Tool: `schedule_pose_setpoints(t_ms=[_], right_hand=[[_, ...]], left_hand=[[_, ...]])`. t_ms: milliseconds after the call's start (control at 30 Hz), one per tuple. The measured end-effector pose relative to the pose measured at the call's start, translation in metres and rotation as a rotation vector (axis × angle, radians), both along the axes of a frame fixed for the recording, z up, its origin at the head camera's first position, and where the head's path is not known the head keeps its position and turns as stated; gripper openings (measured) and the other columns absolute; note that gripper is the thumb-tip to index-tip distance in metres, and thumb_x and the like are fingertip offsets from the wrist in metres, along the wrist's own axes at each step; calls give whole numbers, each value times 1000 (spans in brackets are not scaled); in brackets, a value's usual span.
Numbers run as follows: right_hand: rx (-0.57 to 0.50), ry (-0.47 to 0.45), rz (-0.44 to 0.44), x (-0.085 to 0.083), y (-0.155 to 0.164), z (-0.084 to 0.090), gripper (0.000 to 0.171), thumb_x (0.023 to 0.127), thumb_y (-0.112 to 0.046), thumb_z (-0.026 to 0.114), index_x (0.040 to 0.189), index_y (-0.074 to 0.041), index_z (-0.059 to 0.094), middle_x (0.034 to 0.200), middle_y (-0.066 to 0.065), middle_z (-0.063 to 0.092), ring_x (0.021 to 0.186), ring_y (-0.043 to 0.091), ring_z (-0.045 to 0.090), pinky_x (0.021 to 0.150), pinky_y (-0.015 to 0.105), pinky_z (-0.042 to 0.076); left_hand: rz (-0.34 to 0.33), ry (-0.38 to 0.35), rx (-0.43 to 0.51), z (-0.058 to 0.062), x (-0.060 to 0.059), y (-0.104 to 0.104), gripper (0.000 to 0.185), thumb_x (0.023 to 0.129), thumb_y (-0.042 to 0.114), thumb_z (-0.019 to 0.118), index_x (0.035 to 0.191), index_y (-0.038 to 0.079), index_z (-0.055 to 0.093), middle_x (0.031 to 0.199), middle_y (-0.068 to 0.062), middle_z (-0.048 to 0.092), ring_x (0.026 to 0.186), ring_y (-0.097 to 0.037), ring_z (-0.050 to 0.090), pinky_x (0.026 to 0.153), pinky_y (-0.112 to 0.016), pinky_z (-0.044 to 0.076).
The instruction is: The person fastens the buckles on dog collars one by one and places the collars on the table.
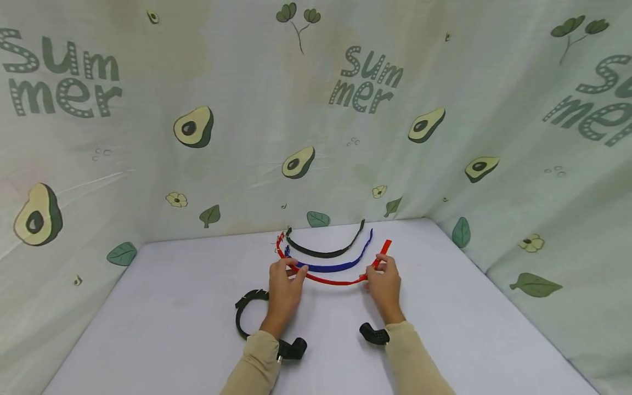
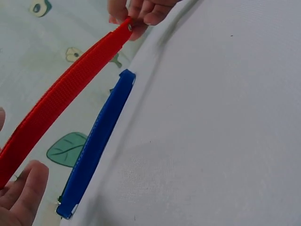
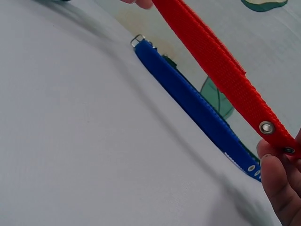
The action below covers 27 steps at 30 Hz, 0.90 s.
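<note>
A red collar (image 1: 333, 282), woven like webbing, is stretched in a shallow downward curve between my two hands. My left hand (image 1: 285, 292) pinches it toward its left end. Near the other end, my right hand (image 1: 385, 286) grips it between thumb and fingers, with a short tip sticking up past them. In the right wrist view a metal eyelet (image 3: 266, 127) shows in the band beside the right thumb. Just behind it lies a blue collar (image 1: 329, 269) with a metal buckle (image 3: 137, 41) at one end and eyelets at the other.
Farther back a dark collar (image 1: 321, 254) lies in a similar curve. A black collar (image 1: 239, 317), closed into a loop, rests left of my left forearm and is partly hidden by it. The white table (image 1: 173, 329) meets a printed curtain (image 1: 237, 137) at the back and sides.
</note>
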State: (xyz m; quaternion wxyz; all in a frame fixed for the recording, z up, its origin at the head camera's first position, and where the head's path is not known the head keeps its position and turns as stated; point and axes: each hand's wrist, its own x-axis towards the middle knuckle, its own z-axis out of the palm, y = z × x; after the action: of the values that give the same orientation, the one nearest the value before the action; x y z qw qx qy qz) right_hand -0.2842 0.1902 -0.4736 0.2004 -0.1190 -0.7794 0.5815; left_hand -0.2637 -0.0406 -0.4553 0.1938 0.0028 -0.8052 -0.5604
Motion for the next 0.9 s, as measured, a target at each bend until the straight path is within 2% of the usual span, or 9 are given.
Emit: schedule_pose_setpoints(t_ms=[167,300,367,467,533,600,700,900], right_hand=[[17,32,23,1,-5,1,73,94,-9,64,157,-11,27,101,17,64,55,22,63,53,29,55],[18,31,29,1,-7,3,77,93,-10,65,158,-4,24,100,17,64,55,21,63,52,28,54],[16,19,37,2,-7,4,74,93,-10,64,157,-3,27,100,16,64,57,21,64,53,27,54],[-25,-9,53,3,-7,4,68,95,-9,63,155,-4,31,100,17,64,62,19,67,55,25,54],[-62,-23,62,4,-7,3,64,97,-8,62,154,-6,33,100,18,63,64,19,68,56,24,53],[-108,-32,78,6,-8,3,60,98,-7,60,153,-7,35,101,19,62,66,19,68,57,24,53],[-148,-37,109,9,-6,5,55,99,-8,57,151,-11,39,104,21,64,67,20,67,59,24,53],[-185,-48,167,17,-2,11,47,97,-8,56,143,-18,53,104,26,65,69,21,66,60,26,53]], left_hand=[[40,-6,13,2,0,-3,29,93,21,74,116,8,61,118,-12,51,100,-23,64,82,-36,58],[56,27,29,4,-1,-5,21,94,18,73,111,10,64,115,-11,54,95,-21,62,80,-35,57],[58,39,35,4,0,-5,24,93,15,74,115,11,65,115,-12,55,94,-21,62,80,-35,57],[33,46,40,4,3,-5,47,91,9,74,135,16,60,117,-15,55,92,-21,64,77,-35,58],[6,42,39,6,5,-5,67,90,7,75,149,23,48,119,-14,55,90,-21,65,75,-34,59],[-25,27,47,7,8,-6,83,88,6,75,157,30,35,120,-13,55,88,-21,65,74,-33,59],[-66,-17,67,9,10,-7,96,86,8,76,160,36,21,118,-10,56,87,-20,64,75,-34,58],[-149,-142,80,9,15,-13,105,85,7,77,162,33,9,109,-9,58,87,-19,64,76,-34,58]])
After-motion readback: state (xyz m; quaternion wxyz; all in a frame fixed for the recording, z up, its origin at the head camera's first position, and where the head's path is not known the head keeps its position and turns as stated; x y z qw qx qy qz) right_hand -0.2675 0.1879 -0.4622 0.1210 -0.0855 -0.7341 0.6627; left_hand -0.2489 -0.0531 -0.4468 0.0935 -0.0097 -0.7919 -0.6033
